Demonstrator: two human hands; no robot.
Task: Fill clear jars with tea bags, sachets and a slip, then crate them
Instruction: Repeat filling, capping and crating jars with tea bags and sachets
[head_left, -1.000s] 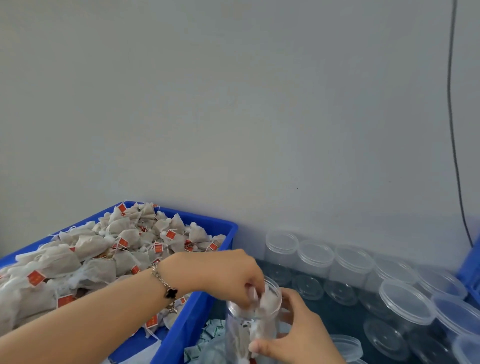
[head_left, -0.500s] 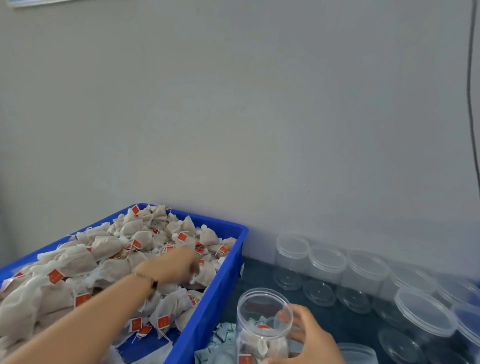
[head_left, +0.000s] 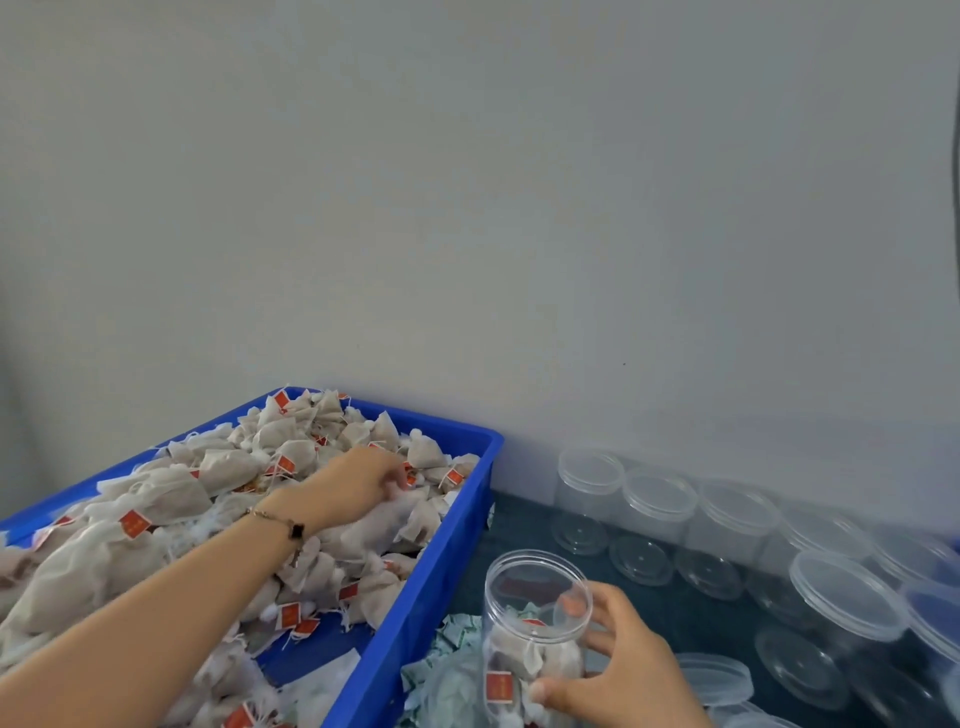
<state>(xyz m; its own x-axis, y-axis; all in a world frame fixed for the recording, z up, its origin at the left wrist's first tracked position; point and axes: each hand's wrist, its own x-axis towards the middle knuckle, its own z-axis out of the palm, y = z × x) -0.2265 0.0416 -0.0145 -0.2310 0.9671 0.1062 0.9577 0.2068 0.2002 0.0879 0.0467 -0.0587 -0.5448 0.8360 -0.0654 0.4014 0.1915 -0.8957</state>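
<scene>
Nearest the camera, the right hand steadied an open clear jar on the dark tabletop, thumb and fingers curled round its wall; a few tea bags with a red tag lay in its lower part, the upper part unfilled. The jar was light and held from one side only, so a careless drop of the next bags could have tipped it or caught a string on the rim. Just left of it lay a heap of green-printed sachets. Beyond, the left hand reached into the blue crate, its fingers bent down among the heaped tea bags; whether that grip had closed on one I could not tell. Tangled strings might have dragged out extras. Farthest, lidded empty jars stood along the wall.
</scene>
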